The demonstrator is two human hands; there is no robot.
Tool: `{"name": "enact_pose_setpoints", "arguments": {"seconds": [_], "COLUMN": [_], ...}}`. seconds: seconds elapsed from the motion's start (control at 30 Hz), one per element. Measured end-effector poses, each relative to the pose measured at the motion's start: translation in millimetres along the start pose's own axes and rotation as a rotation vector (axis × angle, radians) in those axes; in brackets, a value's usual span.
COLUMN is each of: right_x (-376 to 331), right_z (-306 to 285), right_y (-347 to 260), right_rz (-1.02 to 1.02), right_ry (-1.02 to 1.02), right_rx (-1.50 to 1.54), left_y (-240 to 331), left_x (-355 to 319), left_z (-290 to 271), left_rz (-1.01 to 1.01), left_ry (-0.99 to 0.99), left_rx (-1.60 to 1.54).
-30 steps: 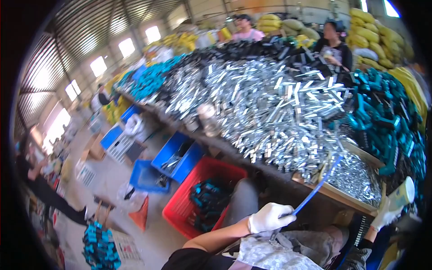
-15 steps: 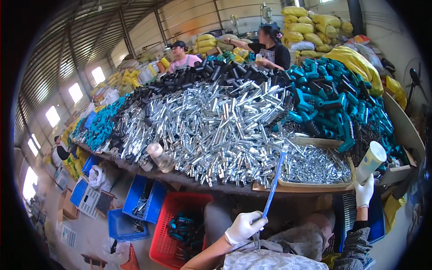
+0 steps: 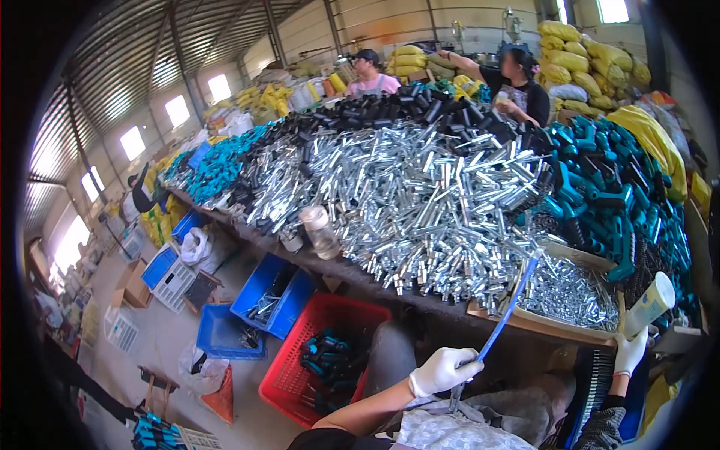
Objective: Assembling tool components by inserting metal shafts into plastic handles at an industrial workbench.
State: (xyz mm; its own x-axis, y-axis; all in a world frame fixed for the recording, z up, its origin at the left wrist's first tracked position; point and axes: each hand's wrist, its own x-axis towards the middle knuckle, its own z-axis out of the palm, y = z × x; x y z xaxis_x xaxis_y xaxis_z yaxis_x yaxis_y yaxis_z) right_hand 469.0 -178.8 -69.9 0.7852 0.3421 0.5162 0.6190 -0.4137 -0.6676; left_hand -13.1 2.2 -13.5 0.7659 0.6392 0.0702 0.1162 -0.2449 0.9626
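My left hand (image 3: 448, 371), in a white glove, is closed around a long thin blue stick (image 3: 508, 313). The stick slants up and right, its pale tip over the edge of a shallow cardboard tray (image 3: 551, 322) of small shiny metal parts. Just under this hand a narrow metal piece (image 3: 456, 397) shows above my lap; I cannot tell whether the hand holds it. My right hand (image 3: 630, 351), also gloved, grips the lower end of a pale cylindrical bottle (image 3: 649, 304) with a white end, tilted to the right beside the tray.
A big heap of silver metal tubes (image 3: 420, 195) covers the table, with black sleeves (image 3: 435, 105) behind and teal plastic handles (image 3: 600, 195) at right. A clear jar (image 3: 320, 234) stands at the front edge. Below are a red basket (image 3: 281, 382) and blue bins (image 3: 255, 289). Two people stand across the table.
The view has swung left, so the table, bins and both hands appear farther right. The left hand still has the blue stick, and the right hand still has the bottle.
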Motion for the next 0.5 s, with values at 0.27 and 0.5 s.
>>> {"name": "enact_pose_setpoints", "arguments": {"seconds": [0.27,0.5], "right_x": [8,4], "right_z": [1,-6], "right_y": [3,20], "right_rz": [-0.024,0.047], "right_ry": [-0.046,-0.042], "right_rx": [0.053,0.140], "left_y": [0,0], "left_x": [-7,-25], "left_z": [-6,-14], "left_rz": [0.083,0.089], "left_ry": [0.011,0.068], "left_rx": [0.025,0.013]}}
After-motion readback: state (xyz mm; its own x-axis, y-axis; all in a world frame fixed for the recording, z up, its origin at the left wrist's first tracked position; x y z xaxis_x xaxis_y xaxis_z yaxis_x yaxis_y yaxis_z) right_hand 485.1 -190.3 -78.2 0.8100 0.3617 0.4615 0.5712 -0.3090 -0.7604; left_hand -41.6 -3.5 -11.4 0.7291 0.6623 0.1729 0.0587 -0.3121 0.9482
